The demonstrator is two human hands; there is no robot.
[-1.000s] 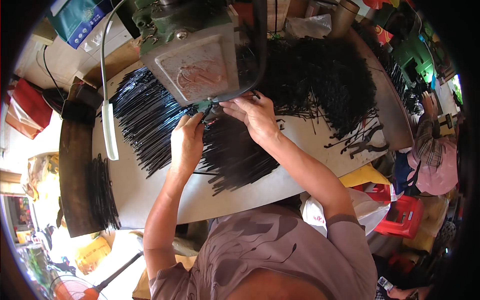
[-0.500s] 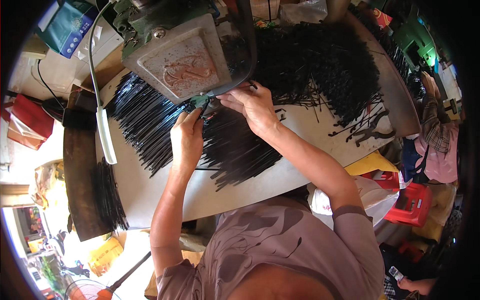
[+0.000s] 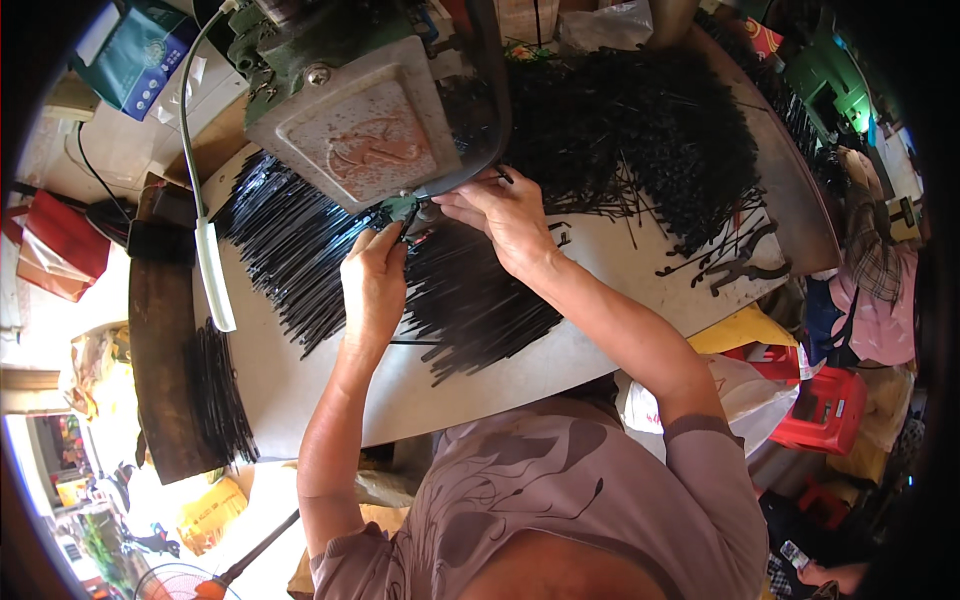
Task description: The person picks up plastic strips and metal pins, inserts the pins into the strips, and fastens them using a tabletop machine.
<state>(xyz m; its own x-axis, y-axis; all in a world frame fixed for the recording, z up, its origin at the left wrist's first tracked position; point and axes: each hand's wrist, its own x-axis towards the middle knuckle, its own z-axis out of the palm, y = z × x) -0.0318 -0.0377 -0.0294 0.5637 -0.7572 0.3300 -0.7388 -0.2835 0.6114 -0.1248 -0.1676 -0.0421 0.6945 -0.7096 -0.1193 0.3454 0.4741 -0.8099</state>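
Note:
My left hand (image 3: 373,278) is closed just below the front of a green and grey machine (image 3: 365,130). Thumb and fingers pinch a thin black rod (image 3: 406,228) close to the machine's small working end. At the right of that spot, my right hand (image 3: 508,222) is closed too, fingertips beside the machine's curved dark arm (image 3: 497,110). A short black end pokes out above its fingers; the rest of that piece is hidden. Long thin black rods lie in a spread (image 3: 290,245) left of my hands, and another bunch (image 3: 485,295) lies between my forearms.
A heaped pile of black pieces (image 3: 630,120) covers the table's far right. Pliers (image 3: 748,262) rest near its right edge. A white lamp tube (image 3: 212,280) hangs at left. A red stool (image 3: 825,405) stands beyond the table, and another person (image 3: 870,250) sits at far right.
Both hands stay almost in place at the machine's working end. The other person's hand at far right has shifted slightly.

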